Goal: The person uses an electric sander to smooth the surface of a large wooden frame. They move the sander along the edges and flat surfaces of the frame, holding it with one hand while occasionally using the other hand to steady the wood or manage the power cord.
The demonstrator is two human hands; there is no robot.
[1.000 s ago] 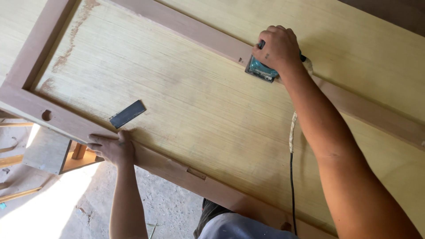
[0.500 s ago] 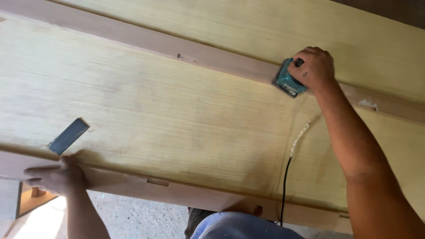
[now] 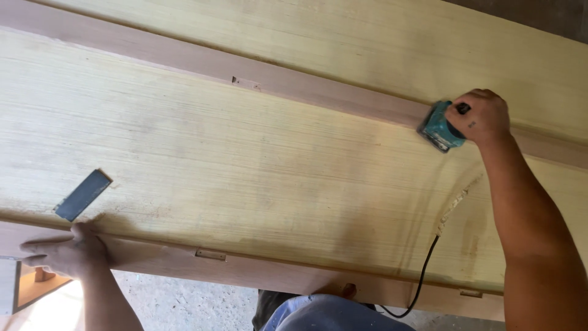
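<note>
Pale wooden door panel (image 3: pixel 257 159) with reddish rails, above gritty concrete floor (image 3: pixel 184 300)

1. The door panel (image 3: pixel 245 159) is pale yellowish wood veneer, matt, with fine straight grain.
2. The door frame rails (image 3: pixel 184 58) are reddish-brown bare wood, smooth and dull.
3. The sander (image 3: pixel 438 130) has a teal plastic body, slightly glossy.
4. The sandpaper strip (image 3: pixel 82 195) is dark grey, rough and matt.
5. The cord (image 3: pixel 422 282) is black, smooth rubbery sheathing.
6. The floor (image 3: pixel 177 300) is rough grey concrete.
</note>
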